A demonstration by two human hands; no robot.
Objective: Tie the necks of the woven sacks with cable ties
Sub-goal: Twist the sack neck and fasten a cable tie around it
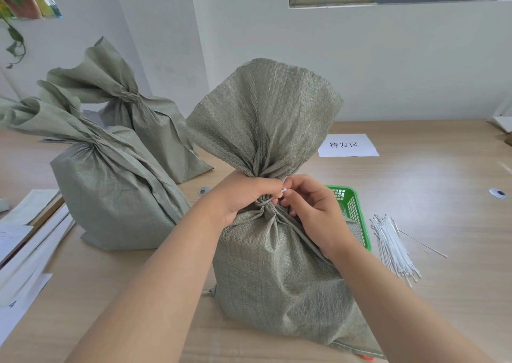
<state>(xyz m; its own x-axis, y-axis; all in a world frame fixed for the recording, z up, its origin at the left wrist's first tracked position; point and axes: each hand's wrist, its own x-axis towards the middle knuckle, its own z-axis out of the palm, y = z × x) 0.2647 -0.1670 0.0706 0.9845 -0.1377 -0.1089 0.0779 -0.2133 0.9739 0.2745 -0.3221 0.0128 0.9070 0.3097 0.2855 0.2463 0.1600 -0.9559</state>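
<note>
A grey-green woven sack (279,274) stands upright in front of me on the wooden table (432,185), its top fanned out above a gathered neck. My left hand (243,196) grips that neck from the left. A white cable tie (264,201) loops round the neck just below my fingers. My right hand (310,204) pinches the tie's white head at the right side of the neck. Two more sacks with gathered necks stand to the left, a near sack (110,193) and a far sack (144,118).
A green plastic basket (352,210) sits right behind my right hand. A bundle of white cable ties (393,247) lies on the table to its right, with one loose tie beside it. A paper label (347,145) lies further back. Papers and flat boards (30,235) line the left edge.
</note>
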